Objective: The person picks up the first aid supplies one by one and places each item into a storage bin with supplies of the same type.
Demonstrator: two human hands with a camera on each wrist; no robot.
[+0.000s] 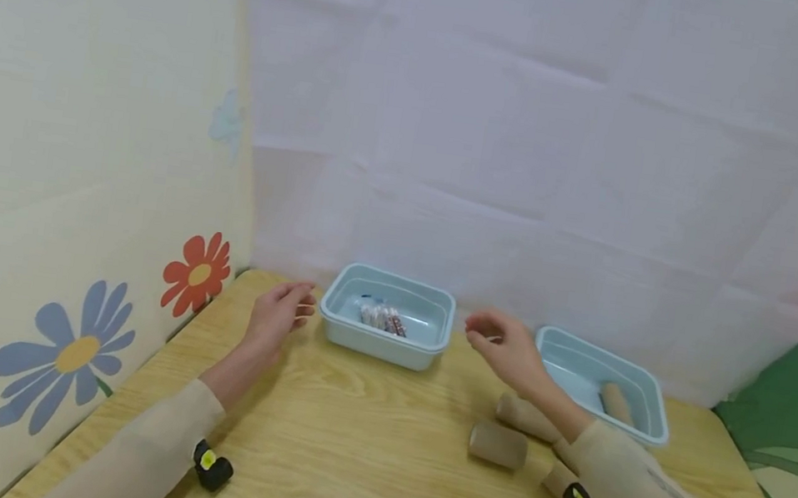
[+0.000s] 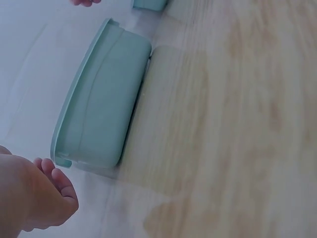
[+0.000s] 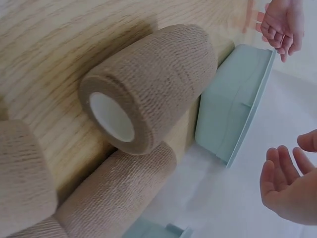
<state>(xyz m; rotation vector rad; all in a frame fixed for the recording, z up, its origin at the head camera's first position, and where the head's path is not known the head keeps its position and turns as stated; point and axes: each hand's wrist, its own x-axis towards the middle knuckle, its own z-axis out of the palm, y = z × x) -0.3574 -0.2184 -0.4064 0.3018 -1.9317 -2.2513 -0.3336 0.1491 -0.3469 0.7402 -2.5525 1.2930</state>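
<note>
Between my two hands stands a light blue plastic basin point(image 1: 382, 348) on the wooden table. Small items in clear, shiny wrapping point(image 1: 382, 317) lie inside it; their kind is hard to tell. Just off its left end is my left hand point(image 1: 278, 316), fingers loosely bent and holding nothing. Off the right end hovers my right hand point(image 1: 507, 346), also empty, with relaxed, slightly curved fingers. Under and beside the right forearm lie several tan rolls of bandage; the nearest roll point(image 3: 153, 84) shows a white core in the right wrist view.
A second light blue basin point(image 1: 658, 418) sits at the right with one tan roll point(image 1: 616, 404) in it. Another roll point(image 1: 498, 445) lies on the table point(image 1: 356, 462). White cloth point(image 1: 506, 128) hangs behind, and a flowered cloth point(image 1: 78, 156) borders the left side.
</note>
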